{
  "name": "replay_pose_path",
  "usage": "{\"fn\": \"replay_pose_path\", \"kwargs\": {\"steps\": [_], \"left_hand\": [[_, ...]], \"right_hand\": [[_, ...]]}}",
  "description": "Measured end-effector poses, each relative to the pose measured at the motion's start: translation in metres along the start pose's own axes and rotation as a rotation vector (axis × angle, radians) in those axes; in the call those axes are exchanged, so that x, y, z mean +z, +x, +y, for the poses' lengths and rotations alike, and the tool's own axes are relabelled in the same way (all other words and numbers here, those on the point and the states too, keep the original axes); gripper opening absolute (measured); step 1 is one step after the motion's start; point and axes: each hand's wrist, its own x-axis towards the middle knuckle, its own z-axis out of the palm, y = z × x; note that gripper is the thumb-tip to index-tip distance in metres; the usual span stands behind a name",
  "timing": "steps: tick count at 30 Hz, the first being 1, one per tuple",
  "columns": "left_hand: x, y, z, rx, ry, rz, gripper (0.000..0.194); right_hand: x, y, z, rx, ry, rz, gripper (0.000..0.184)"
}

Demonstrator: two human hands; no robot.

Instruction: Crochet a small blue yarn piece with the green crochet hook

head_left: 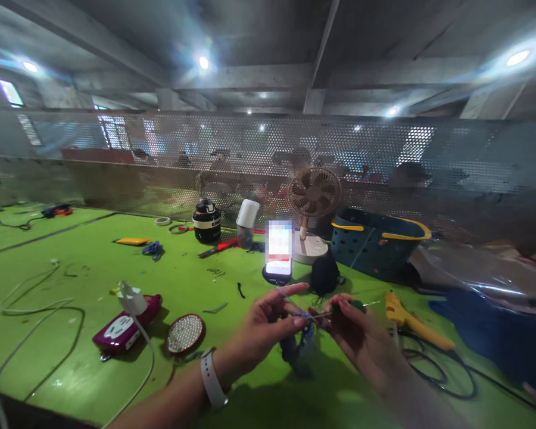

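Observation:
My left hand (pixel 274 322) pinches a small dark blue crochet piece (pixel 297 345), its index finger stretched out with a strand of yarn running over it. The lower part of the piece hangs below my fingers. In my right hand (pixel 357 333) is a crochet hook (pixel 346 305) with a green handle. Its thin metal shaft points left and meets the work at my left fingertips. A ball of dark yarn (pixel 325 274) lies just beyond my hands. Behind them a lit phone (pixel 279 247) stands propped up, its screen partly blurred.
On the green table (pixel 196 381) are a yellow glue gun (pixel 415 322) with its cable, a purple power strip (pixel 127 325), a round studded disc (pixel 185 333), and a yellow cutter (pixel 133 241). A fan (pixel 310 244), a blue basket (pixel 361 244) and a black jug (pixel 206 223) stand behind.

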Motion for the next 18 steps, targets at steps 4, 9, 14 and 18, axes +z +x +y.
{"fn": "replay_pose_path", "kwargs": {"steps": [4, 9, 14, 18], "left_hand": [[0.004, -0.001, -0.007, 0.032, 0.034, 0.073, 0.049], [0.011, -0.003, -0.018, 0.033, -0.014, 0.194, 0.057], [0.014, -0.006, -0.026, 0.019, -0.065, 0.229, 0.063], [0.012, -0.006, -0.028, 0.001, -0.091, 0.205, 0.061]], "right_hand": [[0.005, -0.002, 0.012, 0.022, 0.041, 0.044, 0.015], [0.012, -0.005, 0.018, -0.334, -0.3, 0.101, 0.011], [0.012, -0.003, 0.018, -0.734, -0.67, 0.015, 0.009], [0.009, -0.002, 0.014, -0.646, -0.685, 0.028, 0.008]]}}
